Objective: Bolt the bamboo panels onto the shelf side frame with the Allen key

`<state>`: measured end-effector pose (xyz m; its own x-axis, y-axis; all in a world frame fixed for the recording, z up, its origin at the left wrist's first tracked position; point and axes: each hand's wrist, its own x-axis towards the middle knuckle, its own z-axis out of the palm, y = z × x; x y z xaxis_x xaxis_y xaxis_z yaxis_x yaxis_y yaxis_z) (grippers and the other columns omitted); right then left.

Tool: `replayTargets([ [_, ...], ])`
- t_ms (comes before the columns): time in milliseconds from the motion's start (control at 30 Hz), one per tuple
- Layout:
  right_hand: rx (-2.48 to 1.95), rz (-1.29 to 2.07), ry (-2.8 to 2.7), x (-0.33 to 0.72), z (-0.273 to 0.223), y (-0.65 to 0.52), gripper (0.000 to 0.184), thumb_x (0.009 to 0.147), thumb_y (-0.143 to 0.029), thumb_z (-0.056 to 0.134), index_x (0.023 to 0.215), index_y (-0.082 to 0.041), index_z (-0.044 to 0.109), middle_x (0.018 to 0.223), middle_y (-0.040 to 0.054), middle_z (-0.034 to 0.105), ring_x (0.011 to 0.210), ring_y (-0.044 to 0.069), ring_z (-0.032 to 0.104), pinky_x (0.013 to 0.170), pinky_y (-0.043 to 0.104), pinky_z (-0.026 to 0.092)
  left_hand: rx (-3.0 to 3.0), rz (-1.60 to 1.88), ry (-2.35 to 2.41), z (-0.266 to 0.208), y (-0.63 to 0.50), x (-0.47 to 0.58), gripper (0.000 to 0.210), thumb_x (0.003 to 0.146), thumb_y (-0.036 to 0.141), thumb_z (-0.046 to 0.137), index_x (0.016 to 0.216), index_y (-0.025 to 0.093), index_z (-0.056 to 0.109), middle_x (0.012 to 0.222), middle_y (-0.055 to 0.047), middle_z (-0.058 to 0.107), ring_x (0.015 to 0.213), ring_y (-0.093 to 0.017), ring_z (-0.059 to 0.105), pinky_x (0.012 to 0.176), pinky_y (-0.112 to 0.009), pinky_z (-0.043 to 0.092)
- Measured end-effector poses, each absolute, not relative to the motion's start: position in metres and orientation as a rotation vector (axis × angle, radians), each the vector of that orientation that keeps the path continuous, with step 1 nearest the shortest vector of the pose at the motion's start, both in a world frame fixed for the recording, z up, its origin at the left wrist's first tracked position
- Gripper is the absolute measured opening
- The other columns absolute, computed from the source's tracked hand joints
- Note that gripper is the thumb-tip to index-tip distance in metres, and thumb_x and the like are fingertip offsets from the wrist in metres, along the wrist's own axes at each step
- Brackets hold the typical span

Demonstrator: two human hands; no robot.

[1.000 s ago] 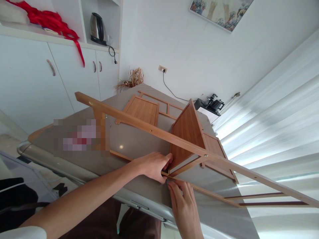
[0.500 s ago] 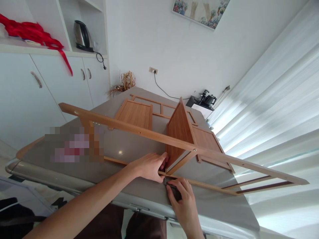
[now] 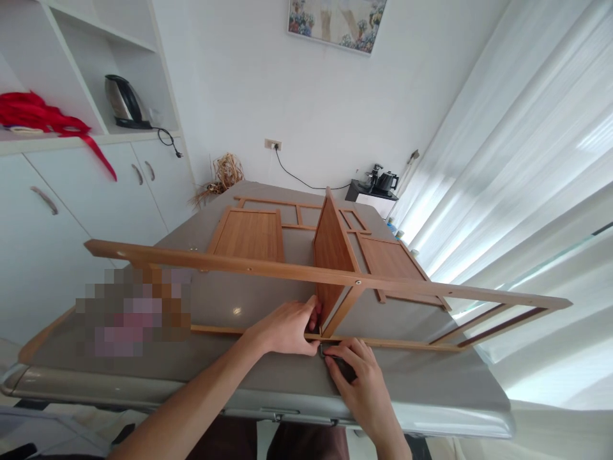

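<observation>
A wooden frame point(image 3: 287, 267) stands on its long side on the grey-covered table, with a solid wood panel point(image 3: 334, 239) joined upright to its middle. My left hand point(image 3: 291, 327) is closed round the frame's lower rail point(image 3: 393, 344), at the foot of the panel joint, its fingertips partly hidden behind the rail. Just right of it, my right hand point(image 3: 357, 370) pinches a small metal hex key point(image 3: 322, 350) against the near side of that rail. Most of the key is hidden by the fingers. A bolt head point(image 3: 358, 282) shows in the upper rail above.
Another wood panel point(image 3: 253, 235) lies flat behind the frame on the left, and a second flat panel point(image 3: 395, 265) on the right. Thin open wood frames point(image 3: 299, 216) lie farther back. The table's rounded front edge point(image 3: 191, 397) runs below my arms. Curtains point(image 3: 541, 255) hang at right.
The view has tilted and shifted, so the frame appears more level. Both hands stay at the same joint, and the right hand's pose has barely altered.
</observation>
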<state>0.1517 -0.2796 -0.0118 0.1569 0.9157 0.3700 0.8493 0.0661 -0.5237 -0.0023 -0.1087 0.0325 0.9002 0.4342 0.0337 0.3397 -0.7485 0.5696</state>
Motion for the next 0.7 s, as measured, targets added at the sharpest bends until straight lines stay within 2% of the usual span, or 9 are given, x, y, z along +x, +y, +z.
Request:
replayTargets([
  [333, -1.765, 0.253, -1.639, 0.151, -0.006, -0.283, 0.014, 0.098, -0.028, 0.057, 0.098, -0.032, 0.071, 0.097, 0.0008, 0.066, 0.092, 0.019, 0.06, 0.083, 0.032, 0.047, 2.479, 0.216, 0.549, 0.031, -0.108, -0.001, 0.042, 0.069, 0.035, 0.069, 0.098, 0.024, 0.041, 0.087, 0.001, 0.067, 0.075, -0.021, 0.063, 0.066, -0.029, 0.043],
  [533, -1.731, 0.312, -1.546, 0.149, -0.002, -0.284, 0.015, 0.098, -0.031, 0.055, 0.098, -0.028, 0.069, 0.088, 0.0008, 0.065, 0.075, 0.016, 0.058, 0.07, 0.026, 0.048, 2.468, 0.229, 0.558, 0.032, -0.109, -0.001, 0.042, 0.068, 0.034, 0.069, 0.098, 0.024, 0.042, 0.087, 0.001, 0.067, 0.076, -0.021, 0.064, 0.066, -0.029, 0.043],
  [700, -1.709, 0.337, -1.418, 0.14, -0.004, -0.279, 0.009, 0.092, -0.024, 0.057, 0.09, -0.023, 0.066, 0.079, -0.0009, 0.061, 0.064, 0.012, 0.055, 0.061, 0.022, 0.045, 2.47, 0.219, 0.562, 0.03, -0.109, -0.001, 0.042, 0.068, 0.033, 0.069, 0.099, 0.024, 0.042, 0.086, 0.001, 0.067, 0.076, -0.022, 0.064, 0.067, -0.03, 0.043],
])
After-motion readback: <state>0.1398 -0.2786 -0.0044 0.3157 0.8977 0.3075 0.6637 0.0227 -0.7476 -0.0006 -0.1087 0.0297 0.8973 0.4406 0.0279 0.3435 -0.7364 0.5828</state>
